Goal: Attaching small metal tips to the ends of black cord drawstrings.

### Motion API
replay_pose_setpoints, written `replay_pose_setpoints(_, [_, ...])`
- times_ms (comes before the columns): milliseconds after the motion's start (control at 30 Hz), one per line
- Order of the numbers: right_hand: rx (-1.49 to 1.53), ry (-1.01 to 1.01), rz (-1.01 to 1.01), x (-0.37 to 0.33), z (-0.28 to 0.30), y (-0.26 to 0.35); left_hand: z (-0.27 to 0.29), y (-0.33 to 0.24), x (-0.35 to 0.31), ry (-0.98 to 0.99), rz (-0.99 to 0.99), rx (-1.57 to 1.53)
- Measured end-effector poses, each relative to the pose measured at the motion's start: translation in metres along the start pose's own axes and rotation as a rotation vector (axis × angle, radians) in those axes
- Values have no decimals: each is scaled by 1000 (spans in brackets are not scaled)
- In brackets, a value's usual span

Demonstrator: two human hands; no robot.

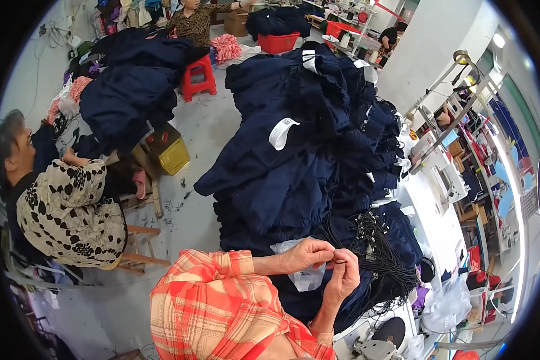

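My left hand [309, 254] and my right hand [343, 273] meet at the fingertips, both closed in a pinch. A small bit of thin black cord [338, 261] shows between them; most of it is hidden by the fingers. Just right of my hands lies a tangled bundle of black cords [375, 249] with small pale ends. Under my wrists is a crumpled clear plastic bag [308, 279]. Beyond it rises a large heap of navy blue garments [282, 174], with a white label [281, 133] on top.
A person in a patterned top [72, 210] sits at the left on a wooden stool [141, 249]. Farther back stand a red plastic stool [198, 78] and another navy pile [129, 90]. A sewing machine [441, 171] is on the white table at the right; another machine part [372, 348] is near me.
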State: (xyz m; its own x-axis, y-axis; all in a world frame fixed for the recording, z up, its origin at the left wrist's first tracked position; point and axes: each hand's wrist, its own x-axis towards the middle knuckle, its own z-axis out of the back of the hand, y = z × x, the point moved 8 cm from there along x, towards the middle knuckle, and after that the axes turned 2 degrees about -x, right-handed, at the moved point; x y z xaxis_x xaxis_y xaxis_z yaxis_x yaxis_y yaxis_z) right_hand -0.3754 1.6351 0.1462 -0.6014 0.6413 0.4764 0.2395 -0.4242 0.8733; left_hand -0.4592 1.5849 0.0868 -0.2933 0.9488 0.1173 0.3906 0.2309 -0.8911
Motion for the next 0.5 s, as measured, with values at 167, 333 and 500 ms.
replay_pose_setpoints(167, [11,-94,-22,-6,8,-6,-2,5,6,-8,-6,-42])
replay_pose_setpoints(333, [197,-141,-203,-5,11,-17,-3,-3,4,-18,-3,-103])
replay_pose_setpoints(500, [233,-174,-221,-6,12,-18,-2,-11,5,-46,-19,-29])
